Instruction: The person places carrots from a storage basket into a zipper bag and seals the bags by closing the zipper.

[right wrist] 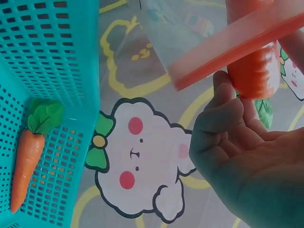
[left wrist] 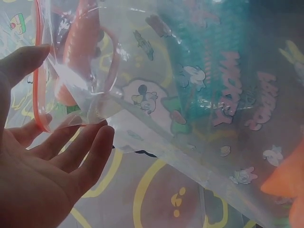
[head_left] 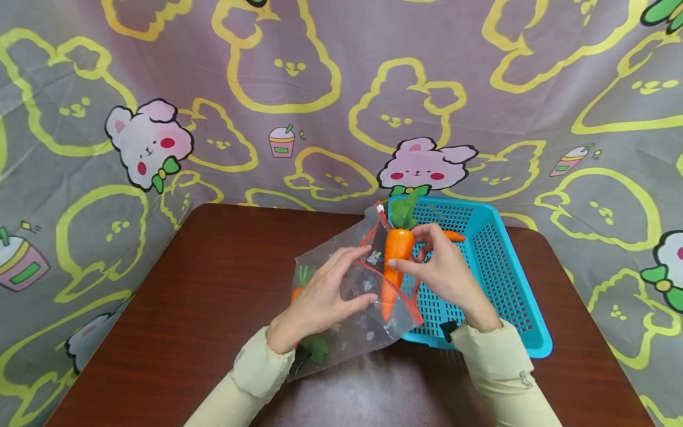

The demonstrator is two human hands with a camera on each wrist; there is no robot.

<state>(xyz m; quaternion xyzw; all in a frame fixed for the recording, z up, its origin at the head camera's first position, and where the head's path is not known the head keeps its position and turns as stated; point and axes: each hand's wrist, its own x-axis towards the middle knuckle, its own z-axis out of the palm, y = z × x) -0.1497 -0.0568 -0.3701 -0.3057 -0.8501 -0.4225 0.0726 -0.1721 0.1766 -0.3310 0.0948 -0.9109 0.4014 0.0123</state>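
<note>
In the head view, the right hand [head_left: 448, 270] pinches an orange carrot [head_left: 399, 244] between thumb and fingers, just over the near left part of a blue basket [head_left: 525, 296]. The carrot's long axis runs almost straight away from the person; its green leaves [head_left: 404, 210] point to the far side and its tip back toward the wearer, slightly left. The tip lies within the mouth of a clear bag [head_left: 352, 350], whose red zip edge crosses the carrot. The left hand [head_left: 322, 296] is at the mouth, thumb and fingers spread apart; more orange and green shows in the bag above the brown surface [head_left: 176, 308]. In the left wrist view, the left hand's thumb and fingers stand apart about the red edge, and the carrot shows partly through plastic, leaf end lowest, its axis steep. In the right wrist view, the right hand's fingers are at the carrot behind the red strip, leaf end down; a second carrot [right wrist: 28, 161] lies in the basket, its tip pointing down and slightly left.
</note>
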